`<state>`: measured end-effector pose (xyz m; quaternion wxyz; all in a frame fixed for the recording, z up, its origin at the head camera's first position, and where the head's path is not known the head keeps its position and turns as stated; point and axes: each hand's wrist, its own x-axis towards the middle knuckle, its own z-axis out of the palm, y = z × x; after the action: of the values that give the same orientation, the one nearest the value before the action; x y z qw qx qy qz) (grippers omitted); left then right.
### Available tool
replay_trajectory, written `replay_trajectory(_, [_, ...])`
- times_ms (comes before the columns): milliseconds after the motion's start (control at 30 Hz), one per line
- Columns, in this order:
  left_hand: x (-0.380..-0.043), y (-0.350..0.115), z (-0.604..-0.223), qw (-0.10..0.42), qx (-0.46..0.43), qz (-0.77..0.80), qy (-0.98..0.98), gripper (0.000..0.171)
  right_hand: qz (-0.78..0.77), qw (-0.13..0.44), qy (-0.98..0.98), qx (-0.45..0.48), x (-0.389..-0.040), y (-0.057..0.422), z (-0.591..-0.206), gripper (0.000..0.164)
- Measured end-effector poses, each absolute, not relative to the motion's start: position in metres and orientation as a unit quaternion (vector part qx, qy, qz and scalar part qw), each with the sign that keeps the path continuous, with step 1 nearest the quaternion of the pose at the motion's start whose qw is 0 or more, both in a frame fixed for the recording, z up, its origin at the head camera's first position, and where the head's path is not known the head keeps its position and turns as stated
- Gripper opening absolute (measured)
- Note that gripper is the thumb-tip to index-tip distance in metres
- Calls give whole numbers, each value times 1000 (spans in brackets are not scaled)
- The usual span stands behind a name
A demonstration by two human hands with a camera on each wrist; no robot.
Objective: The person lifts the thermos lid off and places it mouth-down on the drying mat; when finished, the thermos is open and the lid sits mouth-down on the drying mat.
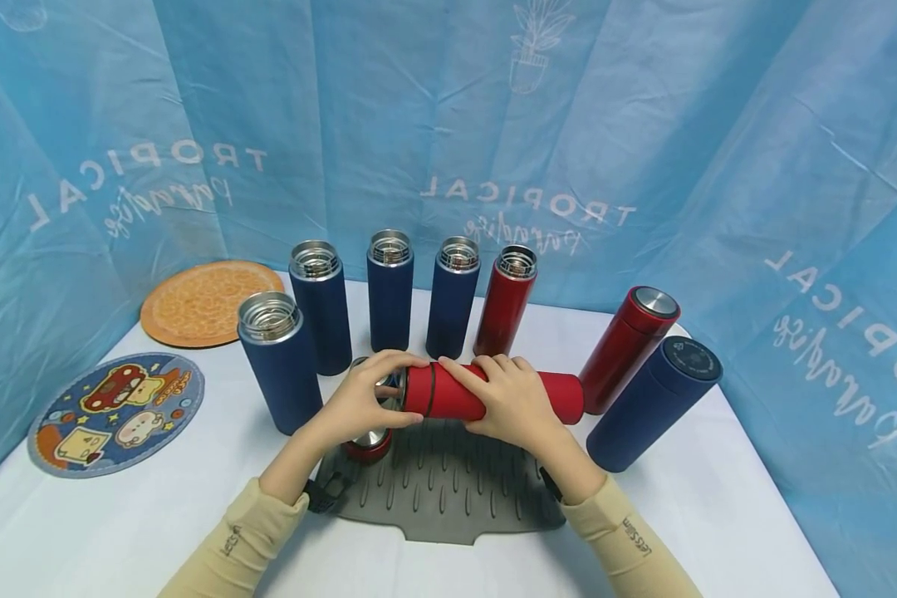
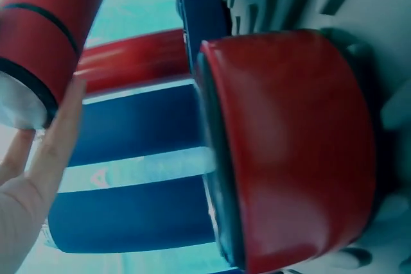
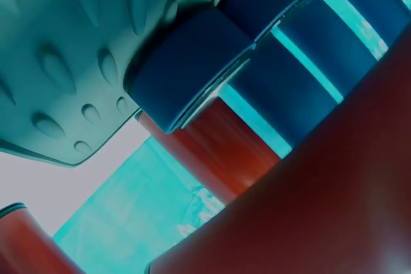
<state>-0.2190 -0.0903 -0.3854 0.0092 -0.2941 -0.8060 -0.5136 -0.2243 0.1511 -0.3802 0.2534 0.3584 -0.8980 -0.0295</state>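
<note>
A red thermos bottle [image 1: 452,403] lies sideways in the air over a grey ridged mat [image 1: 448,490]. My right hand [image 1: 512,400] grips its body from above, thumb pointing toward the cap. At the bottle's left end, my left hand [image 1: 359,403] pinches the red cap [image 1: 419,390] between thumb and fingers. A thin dark ring separates cap and body, which stay together. The cap's silver top shows in the left wrist view. Below the left hand, a loose red lid [image 1: 369,448] sits on the mat; blue lids [image 3: 192,62] also stand there, mostly hidden in the head view.
Several lidless blue bottles [image 1: 390,299] and one lidless red bottle [image 1: 504,307] stand in an arc behind. Capped red [image 1: 628,349] and blue bottles [image 1: 650,407] stand at right. An orange round mat [image 1: 209,303] and a cartoon mat [image 1: 115,415] lie at left.
</note>
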Motion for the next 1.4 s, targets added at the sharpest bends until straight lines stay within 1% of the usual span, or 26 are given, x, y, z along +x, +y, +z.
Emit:
replay_trajectory(200, [-221, -92, -390, 8, -273, -542, -794, 61, -27, 259, -898, 355, -219, 150, -380, 102])
replay_trajectory(467, [-223, -90, -391, 10, -263, -554, -790, 61, -26, 283, -891, 353, -218, 149, -383, 101])
replay_trajectory(733, [-227, -89, -394, 0, -257, -561, -787, 61, -16, 276, -895, 351, -219, 150, -386, 101])
replay_trajectory(833, [-228, -89, -394, -13, -251, -562, -788, 61, -16, 266, -899, 348, -220, 151, -386, 100])
replay_trajectory(967, [-227, -86, -395, -49, -255, -577, -774, 61, -19, 254, -907, 336, -221, 151, -384, 100])
replay_trajectory(1033, [-225, -83, -394, -53, -259, -574, -775, 56, -21, 249, -911, 328, -221, 150, -383, 101])
replay_trajectory(1100, [-224, -77, -393, -39, -252, -568, -782, 49, -22, 245, -915, 320, -221, 148, -382, 101])
replay_trajectory(1167, [-222, -70, -393, -7, -234, -557, -797, 44, -24, 242, -918, 313, -221, 146, -381, 102])
replay_trajectory(1333, [-224, -53, -395, 118, -171, -502, -839, 30, -27, 241, -921, 305, -220, 140, -380, 102])
replay_trajectory(1400, [-224, -49, -396, 158, -155, -477, -850, 23, -28, 243, -920, 307, -219, 139, -381, 102])
